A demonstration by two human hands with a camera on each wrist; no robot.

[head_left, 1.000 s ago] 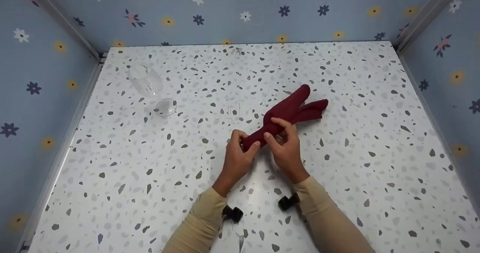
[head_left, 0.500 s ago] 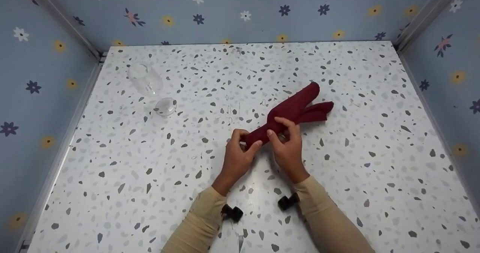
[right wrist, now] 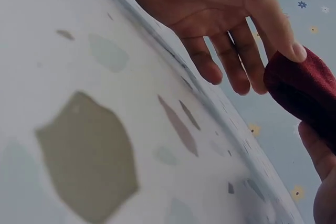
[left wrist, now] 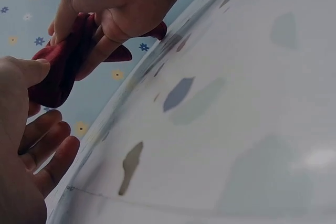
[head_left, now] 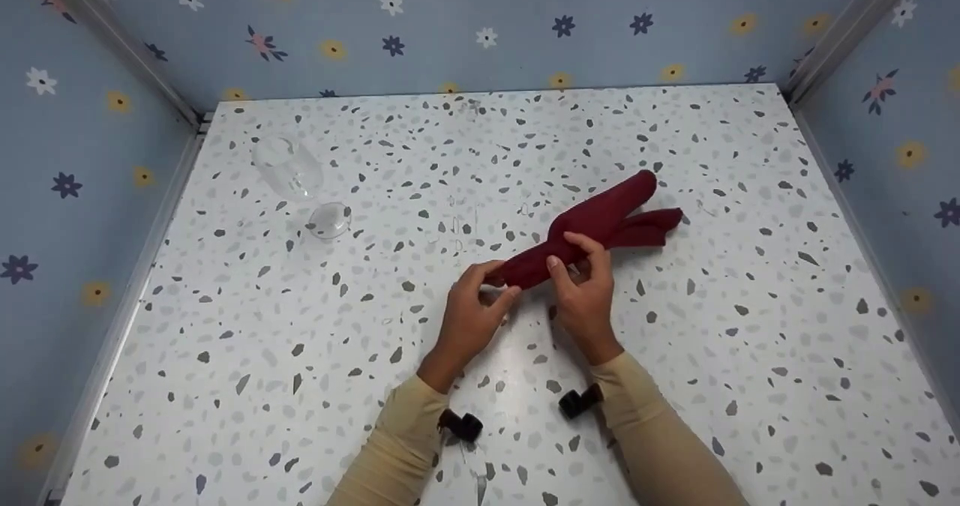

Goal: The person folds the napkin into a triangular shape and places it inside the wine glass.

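A dark red cloth napkin (head_left: 600,217), rolled into a narrow bundle with two loose ends fanning out to the far right, is held between both hands. My left hand (head_left: 469,315) pinches its near end between thumb and forefinger; in the left wrist view the other fingers of the left hand (left wrist: 31,145) hang loosely below. Around the narrow middle, my right hand (head_left: 589,296) grips with thumb and fingers. The right wrist view shows the napkin (right wrist: 302,85) raised above the tabletop, its rounded near end at the left thumb.
A clear stemmed glass (head_left: 289,169) is at the back left of the speckled white table (head_left: 247,431). Blue flower-patterned walls (head_left: 517,56) enclose the back and both sides. A small black camera (head_left: 469,427) sticks out from the left wrist.
The napkin has shifted to the right, drawn through the left fingers, which are now at its very end. The right hand has moved slightly right with it. The glass stays put.
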